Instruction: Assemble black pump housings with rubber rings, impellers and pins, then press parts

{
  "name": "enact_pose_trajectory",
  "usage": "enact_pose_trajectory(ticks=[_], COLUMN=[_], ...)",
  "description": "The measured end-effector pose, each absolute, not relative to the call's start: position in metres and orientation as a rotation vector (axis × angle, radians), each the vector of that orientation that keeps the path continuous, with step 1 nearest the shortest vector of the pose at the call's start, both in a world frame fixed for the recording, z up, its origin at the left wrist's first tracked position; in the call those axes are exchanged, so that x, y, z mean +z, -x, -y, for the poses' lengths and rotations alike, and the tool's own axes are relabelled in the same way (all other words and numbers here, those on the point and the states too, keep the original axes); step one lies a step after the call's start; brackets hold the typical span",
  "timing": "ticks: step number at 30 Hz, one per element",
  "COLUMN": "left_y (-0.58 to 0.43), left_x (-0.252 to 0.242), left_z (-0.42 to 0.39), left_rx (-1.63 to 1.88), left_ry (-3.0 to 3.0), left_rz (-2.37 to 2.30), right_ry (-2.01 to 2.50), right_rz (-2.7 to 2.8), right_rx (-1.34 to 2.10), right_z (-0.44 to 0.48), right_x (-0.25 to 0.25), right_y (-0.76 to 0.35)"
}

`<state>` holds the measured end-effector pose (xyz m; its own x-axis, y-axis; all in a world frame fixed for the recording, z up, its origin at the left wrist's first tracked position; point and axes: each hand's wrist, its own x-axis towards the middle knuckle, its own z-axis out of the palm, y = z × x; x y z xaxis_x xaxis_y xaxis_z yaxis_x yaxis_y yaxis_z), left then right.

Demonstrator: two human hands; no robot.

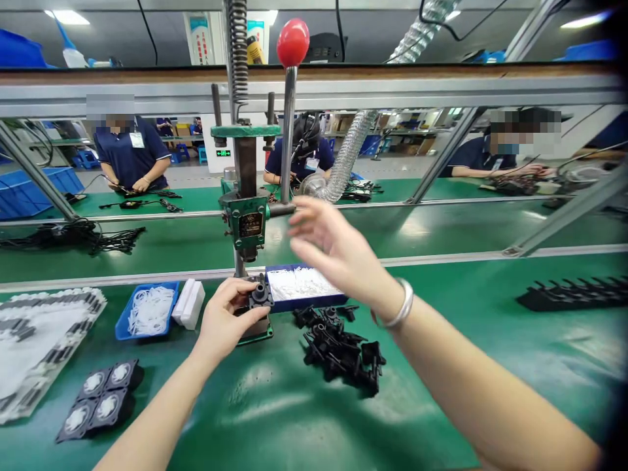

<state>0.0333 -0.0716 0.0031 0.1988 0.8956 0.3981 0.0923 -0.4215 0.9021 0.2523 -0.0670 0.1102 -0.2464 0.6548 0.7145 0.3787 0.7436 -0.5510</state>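
My left hand pinches a small black plastic part on the base of a green hand press, right under its ram. My right hand hangs in the air to the right of the press, fingers spread and smeared by motion, holding nothing. It is just below and beside the press lever, which ends in a red knob. A silver bangle sits on that wrist.
A blue box of white pieces lies behind a pile of black parts. A blue tray of white rings, white blocks, a black four-lens plate and bagged parts lie left. Co-workers sit beyond the green conveyor.
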Motion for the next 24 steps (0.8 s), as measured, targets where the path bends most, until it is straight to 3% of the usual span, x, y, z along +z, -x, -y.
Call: enact_pose_trajectory(ticks=[7,13,24], left_y=[-0.073,-0.124,-0.127], left_x=[-0.012,-0.037,-0.132], left_z=[0.093,0.089,0.122], left_rx=[1.468,1.523,1.068], left_ry=[-2.186,-2.365,-2.583], left_rz=[-1.063,-0.963,-0.929], right_ry=[1.223,1.395,1.997], right_rz=[1.774,1.61,0.807], right_rx=[0.469,0.075,-0.279], right_z=[0.128,0.128,0.105], right_x=[0.012,-0.015,-0.101], right_y=[-0.236,-0.258,-0.58])
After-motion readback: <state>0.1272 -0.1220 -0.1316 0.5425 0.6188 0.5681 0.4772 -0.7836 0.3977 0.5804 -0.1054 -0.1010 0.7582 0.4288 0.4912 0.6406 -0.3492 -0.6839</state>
